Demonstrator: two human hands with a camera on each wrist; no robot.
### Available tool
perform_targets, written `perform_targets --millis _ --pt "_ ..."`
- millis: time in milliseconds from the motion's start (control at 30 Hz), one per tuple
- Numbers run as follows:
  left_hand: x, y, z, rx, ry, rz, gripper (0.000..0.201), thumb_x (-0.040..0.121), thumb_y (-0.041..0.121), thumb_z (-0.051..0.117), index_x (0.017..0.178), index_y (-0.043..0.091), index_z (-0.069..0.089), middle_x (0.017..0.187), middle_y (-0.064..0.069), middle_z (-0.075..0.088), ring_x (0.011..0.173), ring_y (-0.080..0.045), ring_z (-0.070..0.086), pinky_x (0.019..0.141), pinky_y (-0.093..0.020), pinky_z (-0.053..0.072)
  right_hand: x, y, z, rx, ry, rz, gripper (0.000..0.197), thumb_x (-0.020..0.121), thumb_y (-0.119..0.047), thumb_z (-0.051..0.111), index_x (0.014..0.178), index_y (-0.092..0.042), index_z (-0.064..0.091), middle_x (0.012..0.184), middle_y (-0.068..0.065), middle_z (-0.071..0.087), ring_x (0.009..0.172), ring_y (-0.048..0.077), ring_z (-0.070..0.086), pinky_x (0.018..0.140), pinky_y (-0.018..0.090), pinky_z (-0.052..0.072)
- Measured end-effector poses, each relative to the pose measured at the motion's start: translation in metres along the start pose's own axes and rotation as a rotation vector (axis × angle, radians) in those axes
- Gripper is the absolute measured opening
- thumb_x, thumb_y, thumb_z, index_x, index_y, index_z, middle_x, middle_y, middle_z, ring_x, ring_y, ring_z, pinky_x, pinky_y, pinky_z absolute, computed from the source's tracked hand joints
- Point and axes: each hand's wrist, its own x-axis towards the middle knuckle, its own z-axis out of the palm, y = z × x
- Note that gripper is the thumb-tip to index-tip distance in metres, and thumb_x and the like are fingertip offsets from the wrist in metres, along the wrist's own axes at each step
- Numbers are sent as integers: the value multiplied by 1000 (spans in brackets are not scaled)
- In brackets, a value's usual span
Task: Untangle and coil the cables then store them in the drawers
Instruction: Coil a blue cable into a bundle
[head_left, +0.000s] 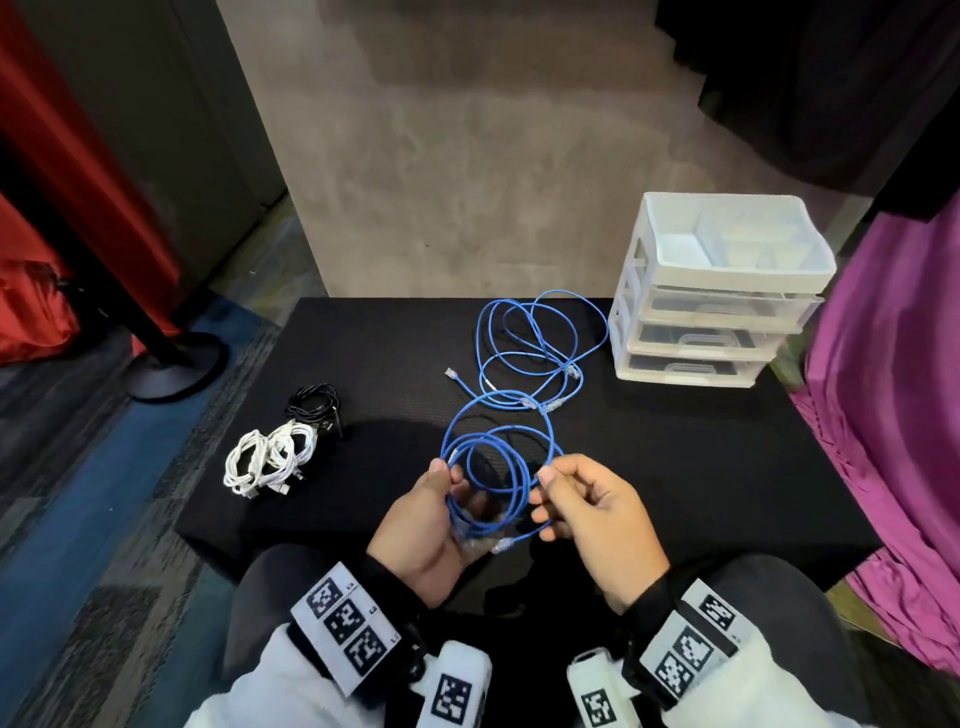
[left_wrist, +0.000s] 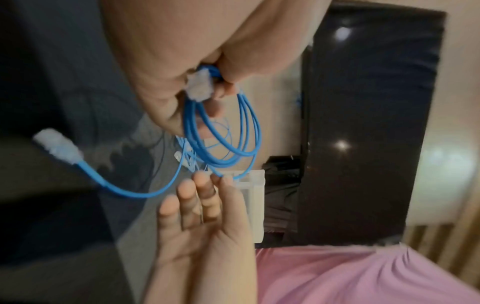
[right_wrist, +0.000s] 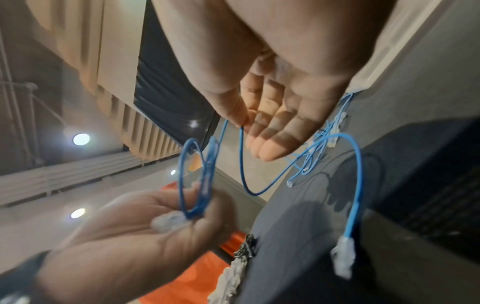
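Black matting covers the low table (head_left: 363, 364) in the middle of the head view, with grey concrete wall behind it, patterned carpet at lower left, a red curtain (head_left: 62, 156) at the left edge and a magenta cloth (head_left: 893, 364) down the right. At upper right on the table stands a clear plastic drawer unit (head_left: 717, 291): its top tray is divided into compartments, the three drawers below are pushed in, and their contents are hard to make out through the plastic. A loose blue cable (head_left: 540, 343) sprawls just left of the unit. Two white coiled cables (head_left: 270, 457) and a black coiled cable (head_left: 314, 402) lie at centre left. Low in the frame, the left hand (head_left: 421, 525) grips the blue coil (head_left: 493, 467) with curled fingers, and the right hand (head_left: 597, 514) pinches its outer loop between thumb and forefinger.

From the left wrist view, blurred and turned sideways, the left hand (left_wrist: 182, 61) is at the top, closed round the coil (left_wrist: 223, 131) and a clear plug (left_wrist: 198, 86); a free plug (left_wrist: 58, 148) hangs at left. The right hand (left_wrist: 202, 205) pinches a strand at centre bottom, partly hiding the drawer unit (left_wrist: 255, 205).

From the right wrist view, the right hand (right_wrist: 272, 92) pinches one strand, other fingers loosely extended; the left hand (right_wrist: 124, 236) grips the coil (right_wrist: 197, 176) at lower left. Ceiling lights show at left.
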Motion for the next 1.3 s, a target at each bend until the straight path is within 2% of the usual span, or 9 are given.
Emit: perform_targets --millis 133,333,467,567,767,867,967,1100,1300 --pt "6 0 3 -178 46 -84 39 111 35 33 80 16 48 83 -15 67 79 -29 68 68 -47 62 -6 8 5 -46 -34 -23 16 100 -10 62 87 -3 68 70 7 64 65 16 56 57 24 49" --pt "12 -1 -4 274 96 334 35 111 32 35 86 15 53 69 0 42 47 -6 32 47 -21 34 -5 1 -17 -391 -288 -146 12 97 -12 67 88 -15 75 79 8 71 74 13 60 75 39 50" --pt "3 8 -14 783 -213 635 34 103 42 40 80 22 56 68 10 44 51 -2 34 48 -16 31 16 -26 -34 -669 74 -511 27 95 -15 69 115 -34 69 113 -12 64 107 13 62 92 30 50" --pt "-9 16 -13 986 -406 659 28 104 36 41 87 20 57 62 18 45 53 2 39 51 -11 33 23 -46 -33 -726 -241 -372 42 97 -24 68 136 -40 60 127 -15 64 123 6 57 102 27 46" --pt "-18 23 -6 1129 -469 767 23 106 27 44 127 33 54 90 6 65 74 -14 56 76 -29 51 22 -62 -18 -642 -418 -218 20 103 -24 60 87 -19 70 60 -8 58 57 8 52 60 26 46" --pt "-14 21 -12 1112 -426 728 23 108 26 44 127 35 50 77 8 56 62 -9 46 62 -22 42 28 -62 -12 -576 -314 -256 21 102 -20 60 85 -13 70 50 -14 46 45 2 41 52 17 36" --pt "-9 22 -21 1196 -350 732 12 107 33 45 108 26 54 68 10 48 59 -4 41 61 -24 38 39 -67 -15 -288 -145 -168 25 102 -18 59 81 -11 70 50 -9 30 43 12 22 48 30 16" --pt "-3 20 -35 1224 -264 757 33 107 35 43 80 16 48 64 10 43 58 -3 40 58 -26 38 42 -75 -22 -232 -79 -149 27 104 -16 57 82 -10 71 51 -4 32 44 15 24 46 25 21" --pt "-2 16 -33 1187 -114 864 29 107 33 43 82 21 50 65 12 48 59 -4 43 59 -21 38 14 -62 -16 -388 -474 -4 16 97 -32 68 108 -21 72 85 17 68 54 16 53 44 25 45"
